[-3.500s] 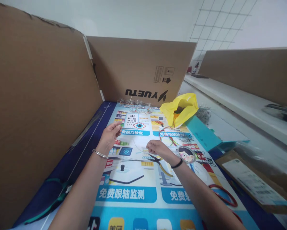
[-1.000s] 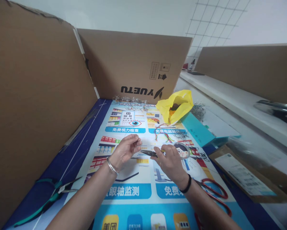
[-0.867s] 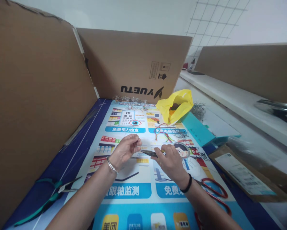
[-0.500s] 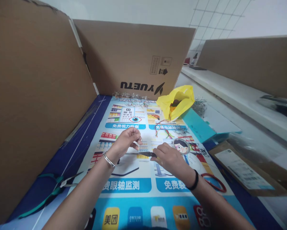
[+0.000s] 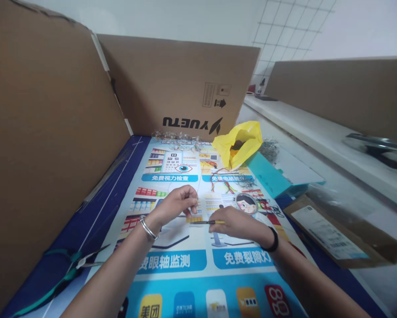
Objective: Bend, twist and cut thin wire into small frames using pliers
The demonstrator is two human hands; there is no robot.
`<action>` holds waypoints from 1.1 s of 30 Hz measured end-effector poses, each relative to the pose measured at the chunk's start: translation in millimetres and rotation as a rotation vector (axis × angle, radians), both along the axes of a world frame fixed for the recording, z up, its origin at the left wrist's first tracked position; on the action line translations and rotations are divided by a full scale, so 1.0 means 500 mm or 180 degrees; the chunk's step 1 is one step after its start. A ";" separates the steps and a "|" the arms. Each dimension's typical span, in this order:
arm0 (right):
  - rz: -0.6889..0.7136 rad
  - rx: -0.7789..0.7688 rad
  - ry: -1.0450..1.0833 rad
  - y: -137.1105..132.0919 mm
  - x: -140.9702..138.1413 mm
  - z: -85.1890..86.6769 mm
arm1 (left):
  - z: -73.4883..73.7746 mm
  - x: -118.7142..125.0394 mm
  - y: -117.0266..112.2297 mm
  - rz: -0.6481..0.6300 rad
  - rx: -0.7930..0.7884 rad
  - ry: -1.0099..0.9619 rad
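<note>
Left fingers: on your left hand (image 5: 181, 201), thumb and forefinger meet in a pinch, the other fingers curled under; anything between the tips is too small to make out.
Right fingers: your right hand (image 5: 233, 221) is closed around slim pliers with dark metal jaws and yellow handles (image 5: 201, 222), most of the grip hidden in your palm.
Pliers: level above the mat between your hands, nose pointing left, the tip just below your left fingertips; you cannot tell from here whether they touch.
Under your hands: a glossy blue-and-white printed mat (image 5: 198, 282).
Beyond your fingers: a few thin red, green and yellow wires (image 5: 225, 182), then an open yellow bag (image 5: 238, 143), and a tangle of fine silvery wire (image 5: 178, 138) along the mat's far edge.
Your right: a teal cardboard box (image 5: 271, 176) and, nearer you, a brown package with a white label (image 5: 337, 234).
Your left: a green-handled cutting tool with silver blades (image 5: 64, 274), lying open.
In the way: tall brown cardboard panels (image 5: 172, 79) close off the far and left sides.
</note>
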State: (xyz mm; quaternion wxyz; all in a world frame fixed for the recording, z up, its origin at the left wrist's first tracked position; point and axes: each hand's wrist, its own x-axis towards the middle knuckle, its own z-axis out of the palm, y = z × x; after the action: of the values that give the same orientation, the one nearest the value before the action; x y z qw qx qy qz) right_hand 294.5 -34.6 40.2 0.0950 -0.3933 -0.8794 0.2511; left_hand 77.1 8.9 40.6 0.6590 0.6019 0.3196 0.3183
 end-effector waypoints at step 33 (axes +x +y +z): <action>-0.2579 -0.1494 0.4420 -0.065 0.018 -0.092 | -0.012 0.061 -0.072 -0.1066 -0.0574 0.0536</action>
State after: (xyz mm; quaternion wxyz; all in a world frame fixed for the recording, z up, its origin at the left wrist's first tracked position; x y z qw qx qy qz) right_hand 303.7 -67.3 -5.9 0.6136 -0.4444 -0.3365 0.5593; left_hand 107.3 -27.3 34.5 0.7249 0.6097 0.2962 0.1230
